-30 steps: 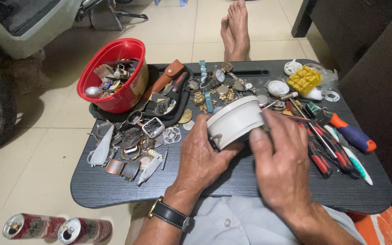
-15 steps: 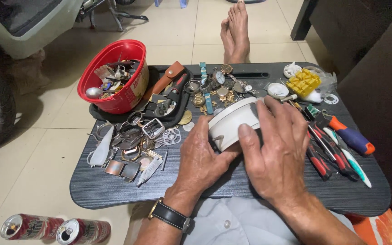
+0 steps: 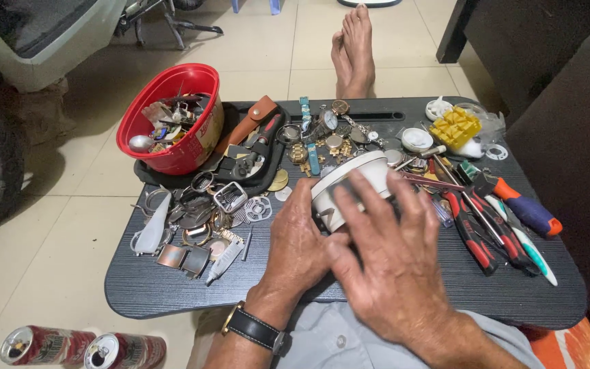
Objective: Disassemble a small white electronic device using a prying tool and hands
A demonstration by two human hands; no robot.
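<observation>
Dark lap desk [image 3: 172, 294] spans the frame; bare strip only along the near edge, left of the wrists, and at the near-right corner. Everything else is crowded, so little room to slide anything sideways.

Red plastic bowl [image 3: 172, 119] sits far-left on a black tray [image 3: 268, 171], tilted toward the camera, full of metal watch parts and scraps. Tray also holds a brown leather case [image 3: 248, 123] and small tools.

Pliers with red handles [image 3: 476, 229] and a screwdriver with an orange-blue handle [image 3: 524, 205] lie right of the hands, handles pointing near-right. Yellow case-holder block [image 3: 455, 128] far right.

White round clock case [image 3: 349, 181] is mid-desk, tipped on edge, long axis running near-left to far-right, face turned away toward the far left.

Left hand [image 3: 298, 242]: fingers wrapped on the case's near-left rim, grasping it. Right hand [image 3: 390, 263]: fingers spread flat over the case's back, pressing, not clenched.

Two drink cans [image 3: 83, 348] lie on the floor, near-left, off the desk.
</observation>
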